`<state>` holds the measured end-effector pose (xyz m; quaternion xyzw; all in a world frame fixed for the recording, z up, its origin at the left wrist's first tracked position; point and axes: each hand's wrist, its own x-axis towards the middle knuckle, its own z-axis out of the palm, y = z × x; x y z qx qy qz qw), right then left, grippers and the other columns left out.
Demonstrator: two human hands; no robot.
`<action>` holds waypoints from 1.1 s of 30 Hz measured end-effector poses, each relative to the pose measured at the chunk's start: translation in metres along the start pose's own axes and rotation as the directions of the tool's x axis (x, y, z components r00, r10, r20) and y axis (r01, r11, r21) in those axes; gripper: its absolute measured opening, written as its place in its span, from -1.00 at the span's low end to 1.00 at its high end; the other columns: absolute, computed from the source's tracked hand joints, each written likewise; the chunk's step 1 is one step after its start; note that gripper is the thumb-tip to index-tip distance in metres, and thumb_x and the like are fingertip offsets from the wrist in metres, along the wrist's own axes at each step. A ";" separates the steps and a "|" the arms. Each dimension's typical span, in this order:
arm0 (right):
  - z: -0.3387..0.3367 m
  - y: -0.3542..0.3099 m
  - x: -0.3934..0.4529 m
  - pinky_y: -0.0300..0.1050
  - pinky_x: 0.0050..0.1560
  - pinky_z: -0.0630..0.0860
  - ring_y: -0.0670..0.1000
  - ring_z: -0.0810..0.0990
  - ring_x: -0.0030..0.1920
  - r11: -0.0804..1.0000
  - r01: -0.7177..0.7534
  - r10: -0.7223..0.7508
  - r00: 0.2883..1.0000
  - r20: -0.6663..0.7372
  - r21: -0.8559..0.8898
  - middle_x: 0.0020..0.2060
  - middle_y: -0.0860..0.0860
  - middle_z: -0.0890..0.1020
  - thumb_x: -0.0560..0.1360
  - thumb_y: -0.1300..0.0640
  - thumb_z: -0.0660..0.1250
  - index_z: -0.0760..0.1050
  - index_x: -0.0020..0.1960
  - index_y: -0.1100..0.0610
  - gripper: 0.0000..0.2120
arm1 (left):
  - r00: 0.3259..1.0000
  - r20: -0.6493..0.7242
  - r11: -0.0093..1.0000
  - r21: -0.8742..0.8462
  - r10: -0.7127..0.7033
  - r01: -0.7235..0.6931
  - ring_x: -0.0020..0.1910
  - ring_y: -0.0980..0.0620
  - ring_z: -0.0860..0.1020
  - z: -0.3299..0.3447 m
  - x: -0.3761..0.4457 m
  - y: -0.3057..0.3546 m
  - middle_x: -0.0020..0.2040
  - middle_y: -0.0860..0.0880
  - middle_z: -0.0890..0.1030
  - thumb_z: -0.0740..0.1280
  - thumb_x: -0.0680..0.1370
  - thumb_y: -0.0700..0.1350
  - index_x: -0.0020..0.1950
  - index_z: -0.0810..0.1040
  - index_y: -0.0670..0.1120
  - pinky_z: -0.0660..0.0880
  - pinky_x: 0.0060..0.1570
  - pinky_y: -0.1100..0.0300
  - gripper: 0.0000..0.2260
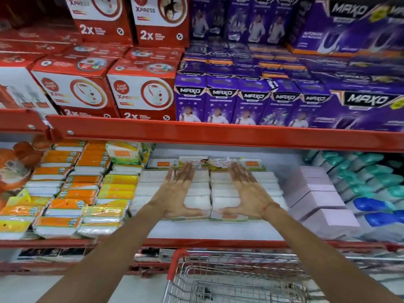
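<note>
My left hand [178,193] and right hand [248,193] lie flat on the packs [203,201] on the lower shelf [207,231]; fingers [185,174] are straight and close together, gripping nothing; the two white rows run away from me, front to back, between my palms, thumbs at their near end; both hands are equally near, so I judge a squeeze inward would square them.

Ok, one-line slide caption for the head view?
Left hand and right hand flat on rows of white packs on a store shelf, shopping cart below.
</note>
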<state>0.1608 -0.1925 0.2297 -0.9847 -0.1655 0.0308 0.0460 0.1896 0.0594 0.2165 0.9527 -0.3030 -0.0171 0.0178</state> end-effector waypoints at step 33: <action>0.022 0.075 -0.036 0.08 0.54 -0.22 0.14 -0.34 0.50 0.984 -0.104 0.120 0.986 0.114 -0.144 0.51 0.17 -0.30 0.06 -0.67 0.02 -0.35 0.52 0.22 0.37 | 0.993 0.112 0.982 0.185 -0.049 0.028 0.54 -0.13 -0.24 0.023 0.059 0.115 0.57 -0.18 -0.18 -0.03 0.38 0.53 0.54 -0.24 -0.25 -0.20 0.48 -0.20 0.07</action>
